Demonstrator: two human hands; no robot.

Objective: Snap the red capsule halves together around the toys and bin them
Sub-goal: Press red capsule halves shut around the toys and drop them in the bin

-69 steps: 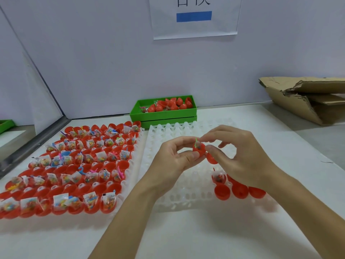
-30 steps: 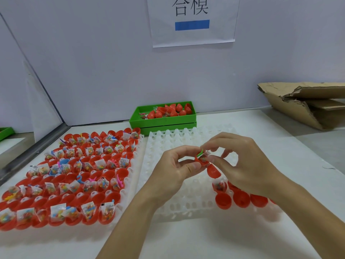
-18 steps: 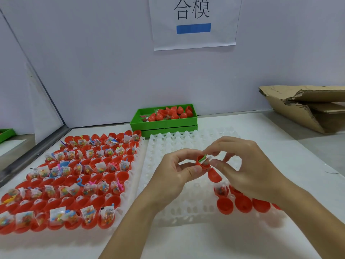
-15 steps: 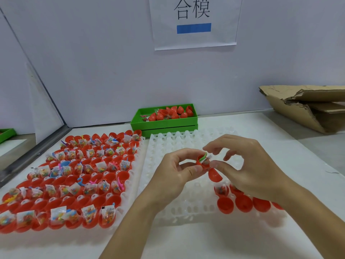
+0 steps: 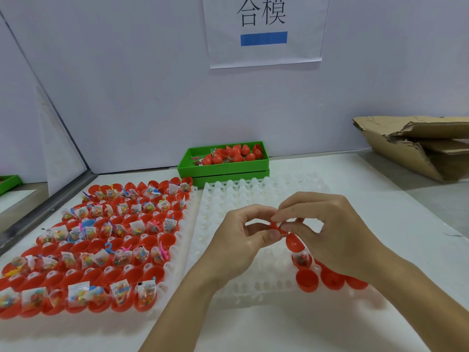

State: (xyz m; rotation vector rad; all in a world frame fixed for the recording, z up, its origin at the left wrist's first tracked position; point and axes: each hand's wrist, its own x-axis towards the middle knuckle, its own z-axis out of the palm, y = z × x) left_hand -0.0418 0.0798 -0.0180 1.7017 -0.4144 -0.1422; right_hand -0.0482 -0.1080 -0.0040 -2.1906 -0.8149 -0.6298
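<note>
My left hand [image 5: 237, 240] pinches a red capsule half [image 5: 277, 227] between thumb and forefinger above the white tray [image 5: 228, 250]. My right hand [image 5: 327, 232] pushes its fingertips into that half from above; the toy is hidden under them. A second red half [image 5: 293, 242] sits tucked under my right hand's lower fingers. The green bin [image 5: 223, 165] at the back holds several closed red capsules [image 5: 232, 154].
A tray of several red halves with bagged toys [image 5: 96, 240] fills the left. A few red halves [image 5: 307, 279], one with a toy, stand in the white tray's near right corner. Torn cardboard [image 5: 416, 146] lies at the far right. A wall with a paper sign [image 5: 264, 29] stands behind.
The green toy piece that stuck out of the held half is now covered by my right fingertips. Both hands stay in about the same place.
</note>
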